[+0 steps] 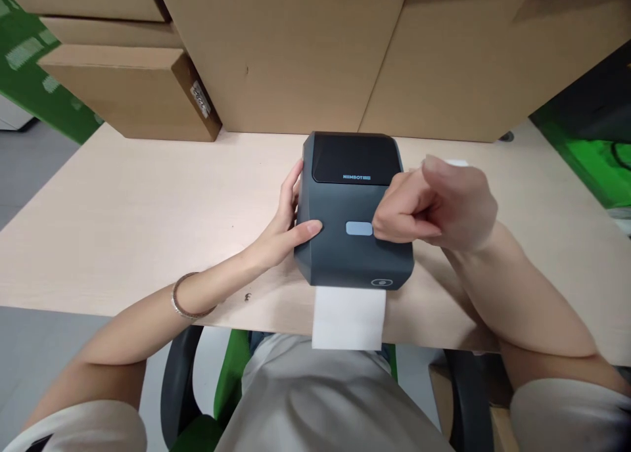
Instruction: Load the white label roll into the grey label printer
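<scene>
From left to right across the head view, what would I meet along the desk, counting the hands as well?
Flat cardboard box, left hand, dark printer, right hand.

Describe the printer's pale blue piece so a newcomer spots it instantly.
On the pale desk stands a dark printer, the left hand against its side. Below its black panel, beside the right fist, lies a rounded pale blue bar. Its solid fill separates it from the lettering.

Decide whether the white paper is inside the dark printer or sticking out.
Sticking out: white paper shows beyond the near edge of the dark printer.
</scene>
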